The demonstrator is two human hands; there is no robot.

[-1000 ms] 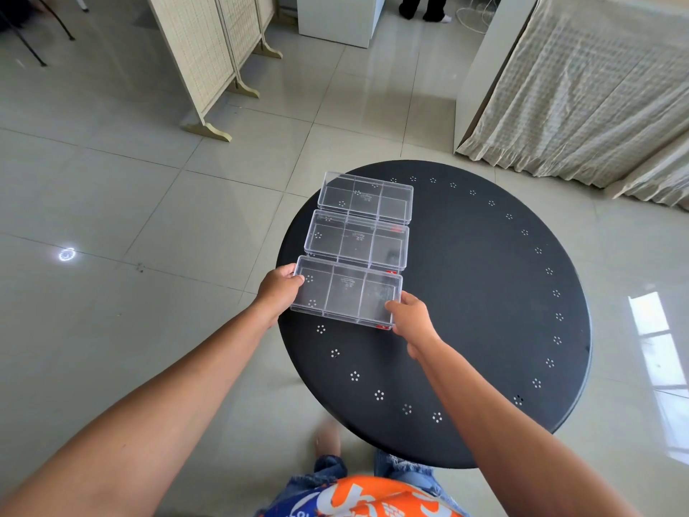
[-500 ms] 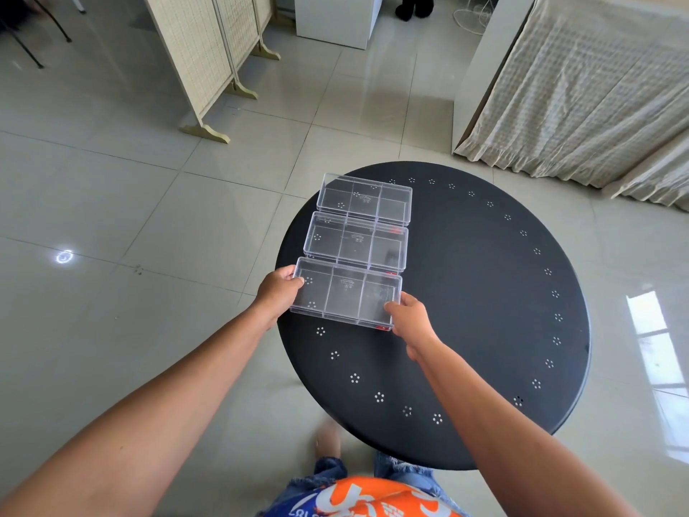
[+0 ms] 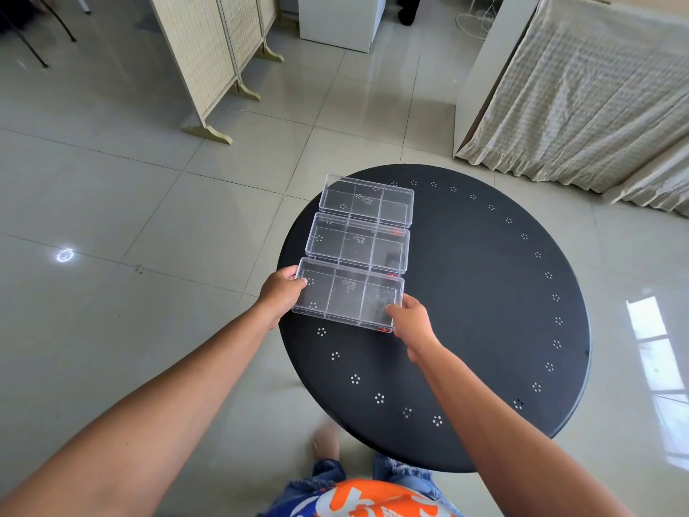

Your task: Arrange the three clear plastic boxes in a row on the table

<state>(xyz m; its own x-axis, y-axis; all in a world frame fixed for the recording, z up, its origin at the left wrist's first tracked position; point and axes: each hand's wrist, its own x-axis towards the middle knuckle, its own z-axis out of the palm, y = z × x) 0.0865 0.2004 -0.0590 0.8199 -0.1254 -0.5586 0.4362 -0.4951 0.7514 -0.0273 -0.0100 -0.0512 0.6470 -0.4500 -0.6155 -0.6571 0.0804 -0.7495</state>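
Lying nearest the person, the near clear box (image 3: 347, 295) sits on the left part of the round black table (image 3: 484, 292), its three compartments showing through the see-through plastic and a small red mark at its right front corner. Just beyond it comes the middle clear box (image 3: 357, 243), and beyond that the far clear box (image 3: 367, 200), the three set long side to long side in a line running away from the person; each looks to touch or nearly touch its neighbour, though the clear edges make the exact contact hard to tell. The far box reaches the table's rim. Both hands are closed on the near box: the left hand (image 3: 280, 295) grips its left short end, fingers curled over the top edge, and the right hand (image 3: 412, 321) pinches its right front corner with the thumb on top. The table top carries a ring of small flower-shaped hole clusters near its edge. Around it is a glossy tiled floor (image 3: 149, 218), with a woven folding screen (image 3: 208, 50) standing to the far left and a pale checked curtain (image 3: 596, 98) hanging at the far right.
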